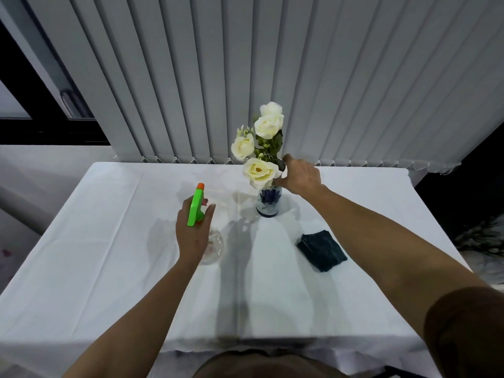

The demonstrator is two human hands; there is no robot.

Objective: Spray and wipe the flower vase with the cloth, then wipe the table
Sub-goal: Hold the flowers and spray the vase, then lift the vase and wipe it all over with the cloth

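Note:
A blue-and-white vase (pixel 268 203) with white roses (pixel 259 169) stands on the white-clothed table (pixel 109 241), right of centre at the back. My right hand (pixel 300 177) grips the vase's neck just under the flowers. My left hand (pixel 192 234) holds a clear spray bottle (pixel 214 248) with a green trigger head and orange nozzle (pixel 197 207), upright, left of the vase, its nozzle pointing away from me. A folded dark blue cloth (pixel 321 251) lies on the table below my right forearm.
Grey vertical blinds (pixel 300 77) hang just behind the table's far edge. A dark window frame (pixel 41 105) is at the back left. Damp patches show on the tablecloth around the bottle.

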